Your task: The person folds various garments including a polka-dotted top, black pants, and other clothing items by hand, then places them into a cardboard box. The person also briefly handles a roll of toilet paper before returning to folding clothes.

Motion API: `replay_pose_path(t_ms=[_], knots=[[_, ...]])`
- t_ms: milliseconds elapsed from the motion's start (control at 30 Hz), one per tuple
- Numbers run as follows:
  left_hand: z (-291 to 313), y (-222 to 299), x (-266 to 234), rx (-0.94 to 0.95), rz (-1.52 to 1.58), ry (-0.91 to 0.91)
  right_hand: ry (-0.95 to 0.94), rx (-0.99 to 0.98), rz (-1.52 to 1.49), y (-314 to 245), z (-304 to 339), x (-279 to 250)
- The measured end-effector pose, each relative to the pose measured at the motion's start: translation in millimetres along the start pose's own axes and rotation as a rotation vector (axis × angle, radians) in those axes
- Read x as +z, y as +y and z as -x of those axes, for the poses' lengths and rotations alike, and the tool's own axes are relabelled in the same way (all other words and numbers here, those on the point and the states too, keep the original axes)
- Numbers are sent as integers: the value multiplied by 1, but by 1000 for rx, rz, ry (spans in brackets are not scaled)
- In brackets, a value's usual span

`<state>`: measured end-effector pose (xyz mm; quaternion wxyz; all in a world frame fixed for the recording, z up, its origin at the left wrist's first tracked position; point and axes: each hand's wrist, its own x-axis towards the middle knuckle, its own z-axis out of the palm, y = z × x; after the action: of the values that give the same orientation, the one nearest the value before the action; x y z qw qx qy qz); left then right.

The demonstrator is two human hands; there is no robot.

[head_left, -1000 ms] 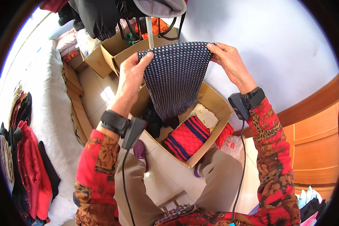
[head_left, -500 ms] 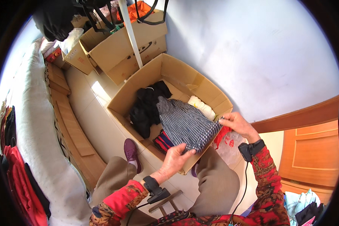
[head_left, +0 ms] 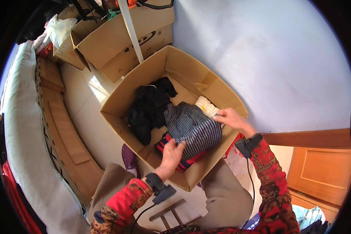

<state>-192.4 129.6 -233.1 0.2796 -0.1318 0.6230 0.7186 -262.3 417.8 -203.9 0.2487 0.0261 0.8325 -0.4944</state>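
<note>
Cardboard (head_left: 214, 84) surrounds black clothes (head_left: 150, 107) and patterned fabric (head_left: 197, 126); whether left hand (head_left: 170, 156) or right hand (head_left: 231, 118) grips, I cannot tell.

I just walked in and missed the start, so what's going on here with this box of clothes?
Someone is handling a dark patterned cloth with two bare hands, in an open cardboard box. The left hand is at the cloth's left side, the right hand at its right end, near a cream cloth. Whether either grips it is hard to tell. The patterned cloth lies partly over a red-and-blue fabric, with black clothing to its left.
</note>
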Motion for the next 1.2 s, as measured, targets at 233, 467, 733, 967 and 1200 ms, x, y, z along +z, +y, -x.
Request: replay_pose_path(t_ms=[233,467,733,967,1200], knots=[[-128,1,-33,-187,-242,279,147,19,60,21,-119,33],[-123,-59,-34,-183,-672,108,-102,-19,502,59,-90,39],[-76,-56,28,-32,-1499,-273,-394,-74,912,33,-40,51],[-104,-90,33,67,-1764,-269,-533,34,1037,32,-56,60],[-138,-43,-15,58,-1190,-304,-453,-53,1119,42,-69,58]])
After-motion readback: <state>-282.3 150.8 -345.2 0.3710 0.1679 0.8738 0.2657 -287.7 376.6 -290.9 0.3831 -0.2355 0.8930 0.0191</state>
